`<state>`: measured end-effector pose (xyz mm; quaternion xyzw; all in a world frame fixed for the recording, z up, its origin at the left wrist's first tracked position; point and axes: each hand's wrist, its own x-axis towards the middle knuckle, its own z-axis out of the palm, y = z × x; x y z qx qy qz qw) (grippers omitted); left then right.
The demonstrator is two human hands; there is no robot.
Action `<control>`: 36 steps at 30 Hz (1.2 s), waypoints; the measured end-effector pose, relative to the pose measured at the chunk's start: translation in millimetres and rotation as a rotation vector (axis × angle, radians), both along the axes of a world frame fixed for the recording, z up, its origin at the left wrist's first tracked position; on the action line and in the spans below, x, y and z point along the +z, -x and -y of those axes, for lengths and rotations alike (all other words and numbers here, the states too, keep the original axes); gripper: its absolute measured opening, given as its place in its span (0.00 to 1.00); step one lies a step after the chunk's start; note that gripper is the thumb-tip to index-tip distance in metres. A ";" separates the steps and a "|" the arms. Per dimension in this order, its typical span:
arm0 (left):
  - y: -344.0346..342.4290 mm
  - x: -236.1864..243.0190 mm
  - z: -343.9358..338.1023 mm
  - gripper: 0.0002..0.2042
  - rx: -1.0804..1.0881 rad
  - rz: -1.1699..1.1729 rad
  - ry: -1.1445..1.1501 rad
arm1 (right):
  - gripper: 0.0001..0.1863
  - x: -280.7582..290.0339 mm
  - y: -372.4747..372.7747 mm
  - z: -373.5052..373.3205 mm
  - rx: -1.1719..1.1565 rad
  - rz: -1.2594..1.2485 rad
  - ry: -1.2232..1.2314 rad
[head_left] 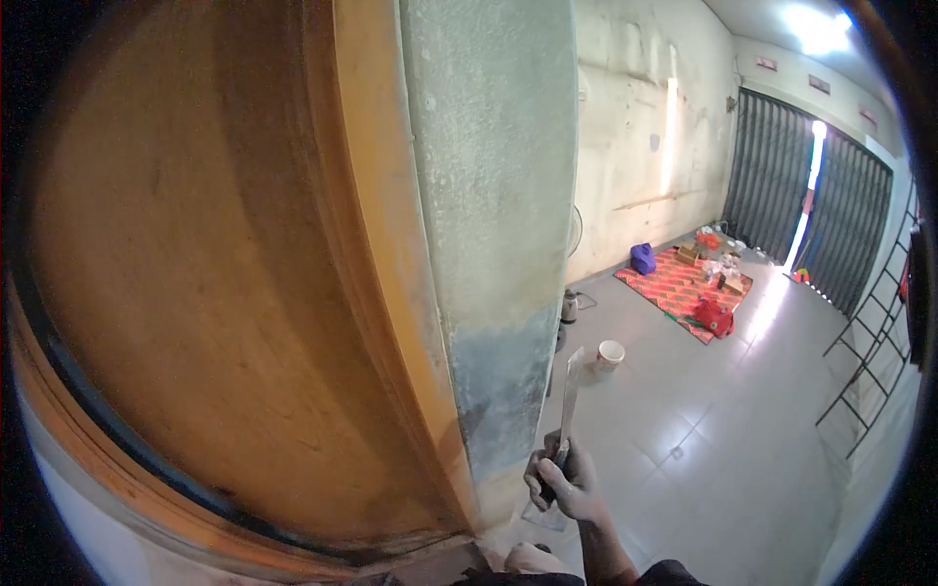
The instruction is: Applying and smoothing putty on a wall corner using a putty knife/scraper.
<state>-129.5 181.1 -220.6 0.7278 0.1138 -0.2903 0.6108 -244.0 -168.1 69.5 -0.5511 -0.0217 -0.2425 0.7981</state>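
My right hand (567,482) is raised just right of the wall corner, its fingers wrapped round the dark handle of a putty knife (570,396). The knife's long, narrow, greyish blade points upward, seen nearly edge-on. Whitish dust or paste coats the hand. To its left stands the end of a plastered wall (493,244), pale green above with a grey-blue patch lower down. An orange-brown wooden door frame (386,225) adjoins the plaster. My left hand cannot be made out; a pale rounded shape at the lower edge is unclear.
A white bucket (611,355) stands on the grey tiled floor (664,508) beyond the knife. Farther back, a red patterned mat (674,293) bears bags and boxes. A dark metal ladder-like frame (874,342) leans at the right. Folding metal shutters (772,176) close the far end.
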 end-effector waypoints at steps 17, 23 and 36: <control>3.6 -19.2 -30.9 0.25 0.017 -0.130 0.009 | 0.08 -2.9 -16.1 -15.1 -0.035 -0.125 -0.035; 8.9 -25.4 -39.0 0.25 0.035 -0.152 0.009 | 0.09 -10.8 -11.1 -15.5 -0.056 -0.129 -0.092; 21.0 -34.8 -61.6 0.26 0.045 -0.204 0.015 | 0.15 25.8 -17.8 8.8 -0.292 0.093 0.292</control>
